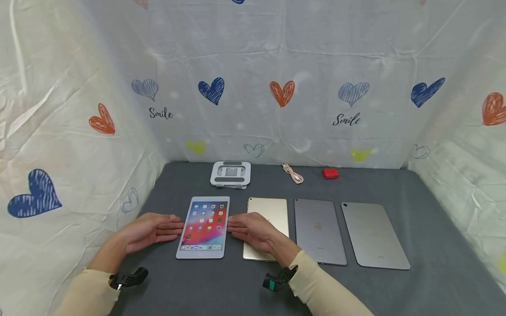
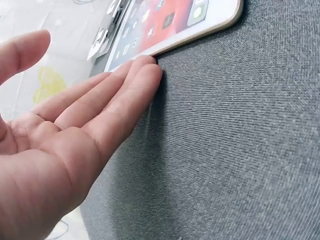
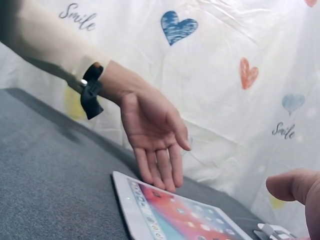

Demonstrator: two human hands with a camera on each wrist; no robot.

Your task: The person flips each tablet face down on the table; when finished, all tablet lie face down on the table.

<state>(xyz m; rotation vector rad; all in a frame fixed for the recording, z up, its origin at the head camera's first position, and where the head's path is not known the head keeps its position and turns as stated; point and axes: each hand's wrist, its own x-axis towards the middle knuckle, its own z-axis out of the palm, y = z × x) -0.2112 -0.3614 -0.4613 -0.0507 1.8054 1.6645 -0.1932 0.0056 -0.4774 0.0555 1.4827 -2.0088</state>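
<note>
A white-framed tablet (image 1: 203, 228) lies face up with its screen lit, showing app icons. Along its left edge are the straight fingers of my left hand (image 1: 152, 230), palm turned inward; the left wrist view shows the fingertips (image 2: 150, 67) at the tablet's rim. My right hand (image 1: 257, 230) has its fingers extended at the tablet's right edge and passes over a gold tablet (image 1: 272, 208) lying face down. In the right wrist view, only the thumb (image 3: 290, 186) and a bit of my right hand show, while my left hand (image 3: 152, 125) appears across the tablet.
Right of the gold tablet lie a dark grey tablet (image 1: 319, 232) and a silver tablet (image 1: 375, 235), both face down. Toward the back are a folded white-grey stand (image 1: 230, 184), a coiled cable (image 1: 293, 174) and a red charger plug (image 1: 330, 174). A heart-printed curtain (image 1: 245, 118) encloses the table.
</note>
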